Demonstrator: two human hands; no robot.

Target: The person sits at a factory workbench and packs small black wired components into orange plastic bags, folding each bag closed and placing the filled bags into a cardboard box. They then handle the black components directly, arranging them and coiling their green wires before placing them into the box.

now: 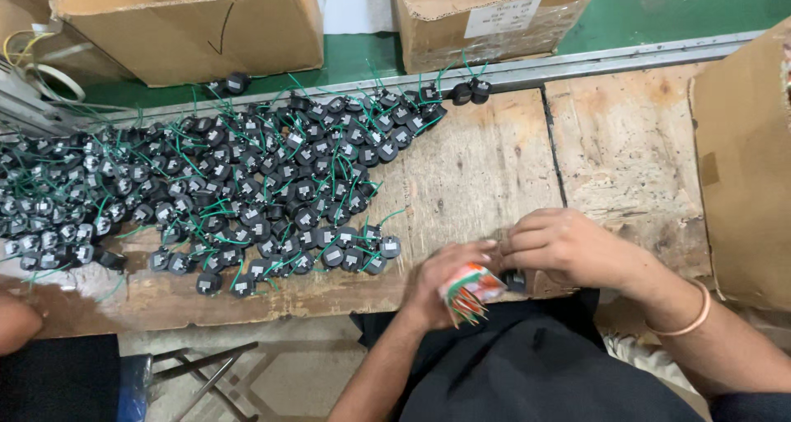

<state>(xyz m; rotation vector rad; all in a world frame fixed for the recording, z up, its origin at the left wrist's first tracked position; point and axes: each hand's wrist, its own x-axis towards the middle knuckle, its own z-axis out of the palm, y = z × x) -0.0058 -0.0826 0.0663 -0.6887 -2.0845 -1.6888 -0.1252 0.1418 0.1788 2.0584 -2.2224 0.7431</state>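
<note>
Black parts (247, 183): large wired heap on counter (486, 183).
Left hand (449, 282): fingers clasp wire bundle (468, 294).
Right hand (560, 245): fingers pinch one black piece (515, 280).

A small bundle of thin wires (468, 294), wrapped in an orange, white and green band, sits gripped in the left hand (441, 282) at the near edge of the bench; its green and reddish ends fan out downward. Just to its right, a small black round part (515, 280) (mostly hidden) is pinched under the fingers of the right hand (564, 245).
</note>
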